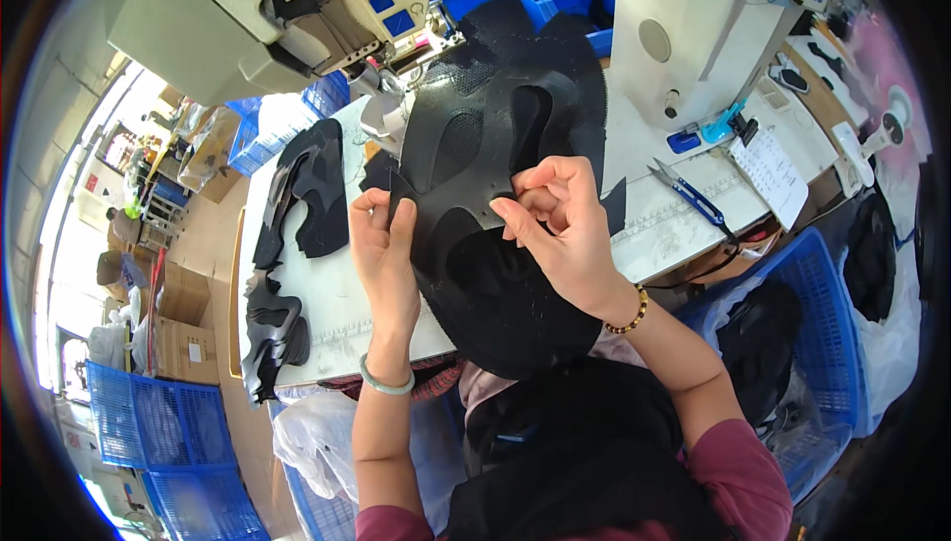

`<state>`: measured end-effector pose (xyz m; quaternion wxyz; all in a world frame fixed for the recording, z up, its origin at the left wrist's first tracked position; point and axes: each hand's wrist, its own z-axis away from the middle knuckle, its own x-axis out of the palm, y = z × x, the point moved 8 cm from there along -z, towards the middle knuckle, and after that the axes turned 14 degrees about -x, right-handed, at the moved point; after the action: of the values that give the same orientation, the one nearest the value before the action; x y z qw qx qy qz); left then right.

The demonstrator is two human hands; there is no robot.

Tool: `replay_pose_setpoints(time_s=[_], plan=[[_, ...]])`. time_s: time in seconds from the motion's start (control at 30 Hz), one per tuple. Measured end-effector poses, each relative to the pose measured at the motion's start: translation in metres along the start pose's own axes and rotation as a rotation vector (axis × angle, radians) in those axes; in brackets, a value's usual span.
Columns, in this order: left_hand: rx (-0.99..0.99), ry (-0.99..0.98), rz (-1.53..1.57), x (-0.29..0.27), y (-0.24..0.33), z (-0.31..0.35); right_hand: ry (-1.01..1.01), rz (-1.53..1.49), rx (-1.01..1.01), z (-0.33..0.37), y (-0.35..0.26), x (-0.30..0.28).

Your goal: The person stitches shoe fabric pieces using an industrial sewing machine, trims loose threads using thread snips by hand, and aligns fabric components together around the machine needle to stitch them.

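Note:
A large black shoe upper (466, 145), partly glossy with curved cut-outs, spreads before me above the white table. My left hand (384, 249) pinches its left edge between thumb and fingers. Near the middle of the piece, my right hand (563, 229) has thumb and fingertips closed on an inner edge. Softer black material hangs below the hands toward my lap. Just behind the piece is the sewing machine head (287, 21), its needle area partly covered by the upper.
More black cut pieces (322, 189) lie on the table's left side. To the right are thread snips (693, 194), a blue clip (723, 123) and a written paper sheet (771, 179). Blue baskets (827, 313) stand low at the right. The machine column (684, 36) rises at the back.

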<state>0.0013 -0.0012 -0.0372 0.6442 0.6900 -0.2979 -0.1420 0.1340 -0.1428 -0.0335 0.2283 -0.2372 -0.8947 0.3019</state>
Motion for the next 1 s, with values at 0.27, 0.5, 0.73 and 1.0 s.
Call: replay_pose_setpoints(time_s=[0.27, 0.5, 0.73, 1.0], plan=[[0.04, 0.025, -0.034, 0.003, 0.004, -0.001, 0.012, -0.045, 0.028, -0.001, 0.007, -0.002], [0.056, -0.003, -0.059, 0.013, 0.024, -0.009, 0.056, -0.091, 0.007, -0.008, 0.003, 0.0], [0.23, 0.053, -0.351, 0.019, 0.058, -0.021, -0.136, -0.427, 0.487, -0.034, 0.039, 0.009], [0.476, 0.134, -0.684, 0.026, 0.08, -0.019, -0.274, -0.318, 0.56, -0.046, 0.033, 0.02]])
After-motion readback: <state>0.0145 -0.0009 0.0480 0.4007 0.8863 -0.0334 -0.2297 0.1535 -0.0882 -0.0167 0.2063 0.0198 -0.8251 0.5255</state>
